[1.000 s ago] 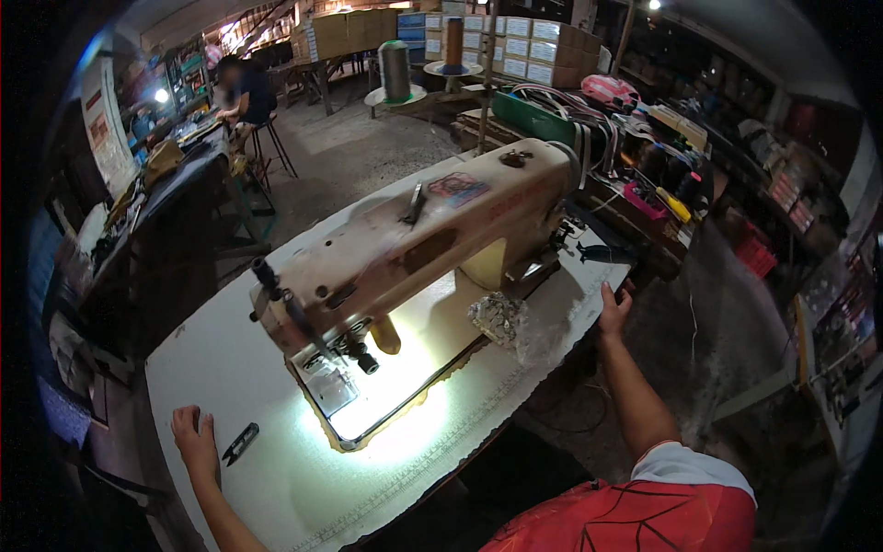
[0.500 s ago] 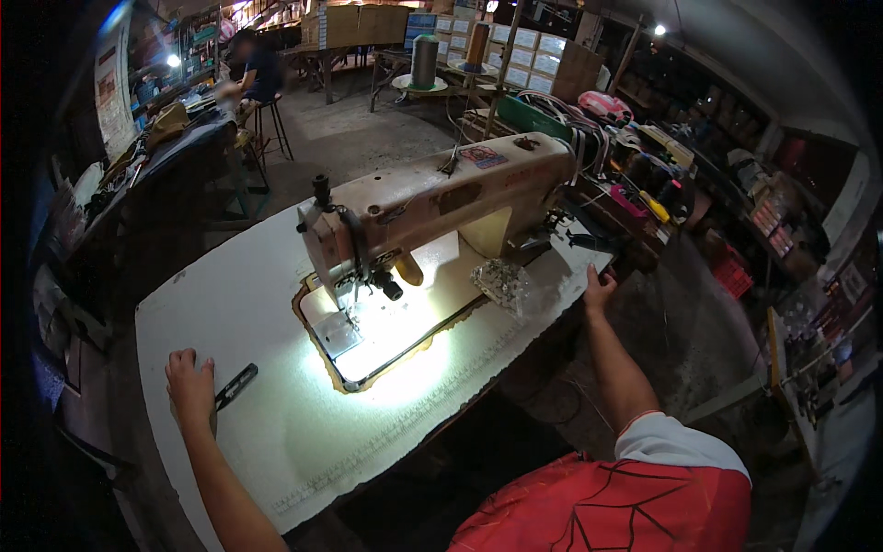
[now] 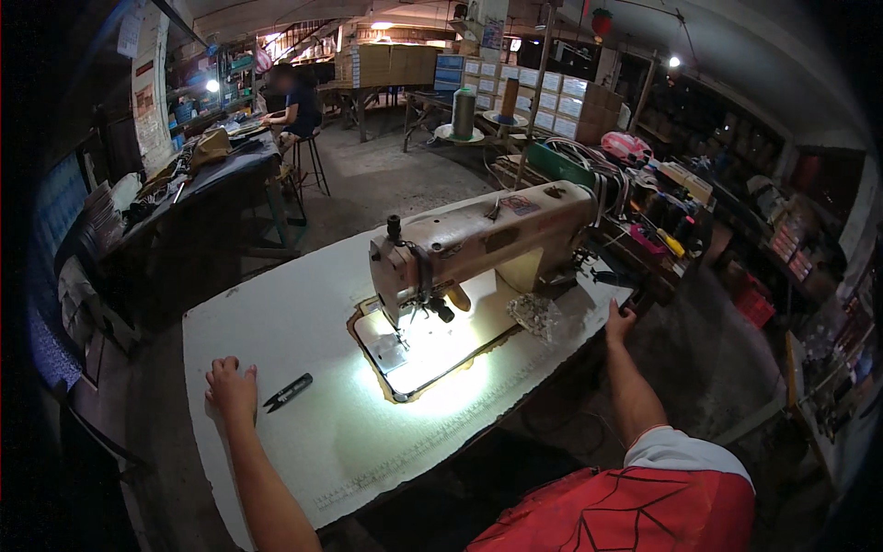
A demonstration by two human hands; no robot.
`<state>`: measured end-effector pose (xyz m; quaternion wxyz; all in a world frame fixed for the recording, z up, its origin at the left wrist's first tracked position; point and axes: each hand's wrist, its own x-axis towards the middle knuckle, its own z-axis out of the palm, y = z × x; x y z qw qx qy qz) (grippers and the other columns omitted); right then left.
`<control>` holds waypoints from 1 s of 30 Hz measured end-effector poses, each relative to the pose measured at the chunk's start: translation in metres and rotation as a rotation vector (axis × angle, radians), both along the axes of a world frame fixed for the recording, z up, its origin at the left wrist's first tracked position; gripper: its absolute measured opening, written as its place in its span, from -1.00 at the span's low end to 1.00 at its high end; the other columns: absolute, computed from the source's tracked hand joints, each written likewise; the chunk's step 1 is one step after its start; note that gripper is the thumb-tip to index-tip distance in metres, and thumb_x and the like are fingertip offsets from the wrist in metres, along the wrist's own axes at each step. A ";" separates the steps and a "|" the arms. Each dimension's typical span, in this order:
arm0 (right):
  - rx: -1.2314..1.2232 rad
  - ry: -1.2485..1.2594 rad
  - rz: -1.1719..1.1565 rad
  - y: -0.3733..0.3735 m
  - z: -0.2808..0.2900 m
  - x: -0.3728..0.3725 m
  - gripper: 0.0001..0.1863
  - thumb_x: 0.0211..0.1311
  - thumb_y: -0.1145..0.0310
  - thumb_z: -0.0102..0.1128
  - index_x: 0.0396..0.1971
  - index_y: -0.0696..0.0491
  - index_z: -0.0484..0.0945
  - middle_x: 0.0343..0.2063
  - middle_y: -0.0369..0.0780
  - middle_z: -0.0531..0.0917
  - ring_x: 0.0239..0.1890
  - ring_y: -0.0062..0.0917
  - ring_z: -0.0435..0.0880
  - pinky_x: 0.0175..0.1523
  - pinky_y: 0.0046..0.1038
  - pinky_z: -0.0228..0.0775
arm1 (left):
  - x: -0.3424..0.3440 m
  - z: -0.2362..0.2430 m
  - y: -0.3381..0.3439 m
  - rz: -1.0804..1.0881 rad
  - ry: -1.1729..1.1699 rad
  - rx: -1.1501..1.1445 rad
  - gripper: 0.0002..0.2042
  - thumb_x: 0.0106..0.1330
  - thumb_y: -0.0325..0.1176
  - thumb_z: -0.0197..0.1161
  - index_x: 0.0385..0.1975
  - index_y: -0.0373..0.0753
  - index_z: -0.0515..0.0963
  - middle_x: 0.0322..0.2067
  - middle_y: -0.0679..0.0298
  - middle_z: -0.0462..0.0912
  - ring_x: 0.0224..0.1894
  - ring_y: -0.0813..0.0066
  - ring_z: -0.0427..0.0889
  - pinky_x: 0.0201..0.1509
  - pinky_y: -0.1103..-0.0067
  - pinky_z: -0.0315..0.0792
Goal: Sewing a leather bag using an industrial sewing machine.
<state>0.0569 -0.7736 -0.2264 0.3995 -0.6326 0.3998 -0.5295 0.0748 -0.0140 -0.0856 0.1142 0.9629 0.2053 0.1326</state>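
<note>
A pale sewing machine (image 3: pixel 487 241) stands on a white tabletop (image 3: pixel 303 304), its lamp shining on the needle plate (image 3: pixel 394 354). At the table's left end my left hand (image 3: pixel 232 391) rests on the surface, fingers apart and holding nothing. Just right of it lie black thread snips (image 3: pixel 289 392), apart from the hand. My right hand (image 3: pixel 621 324) grips the table's right front edge, with some fingers hidden. Between that hand and the needle area sits a clear plastic bag of small pieces (image 3: pixel 533 316), which I cannot make out.
Thread cones (image 3: pixel 463 113) stand behind the machine. A cluttered bench (image 3: pixel 648 207) is at the right, with a red crate (image 3: pixel 752 302) beyond. On the left, a person (image 3: pixel 299 106) sits on a stool by a loaded worktable (image 3: pixel 207 170). Stacked boxes (image 3: pixel 552 97) are at the back.
My view has tilted up and turned left, so the table sits further right. My left hand has drawn away from the snips, which now show whole. The right hand stays at the edge.
</note>
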 end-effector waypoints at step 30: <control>-0.412 0.052 -0.067 0.025 0.022 -0.013 -0.41 0.10 0.26 0.41 0.03 0.16 0.32 0.06 0.01 0.34 0.11 -0.16 0.33 0.17 -0.17 0.24 | 0.008 -0.029 0.011 -0.065 -0.050 0.006 -0.59 0.30 -0.16 0.21 0.10 -0.18 0.48 0.19 0.27 0.41 0.27 0.23 0.33 0.32 0.18 0.18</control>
